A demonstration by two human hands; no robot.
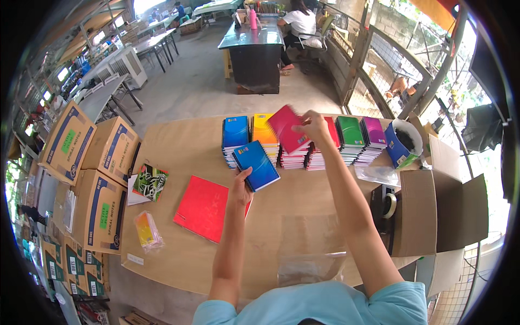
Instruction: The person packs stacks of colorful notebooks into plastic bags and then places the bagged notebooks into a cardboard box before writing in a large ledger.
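Note:
My left hand (241, 187) is closed on a blue spiral notebook (257, 165), which it holds tilted over the table in front of the stacks. My right hand (314, 129) pinches a crimson spiral notebook (287, 129) by its right side, raised above the row and slightly blurred. Along the table's far side stand stacks of spiral notebooks: a blue stack (236, 131), a yellow stack (263, 121), a red stack (332, 132) partly behind my right forearm, a green stack (350, 131) and a purple stack (374, 131). Another stack (294, 159) lies beneath the crimson notebook, its top mostly hidden.
A large red notebook (201, 207), a plastic-wrapped yellow packet (147, 230) and a green-black notebook (150, 182) lie left. Clear plastic bags (309, 268) lie near me. Cardboard boxes (101, 211) flank the left; an open carton (417, 214) and tape roll (389, 206) stand right.

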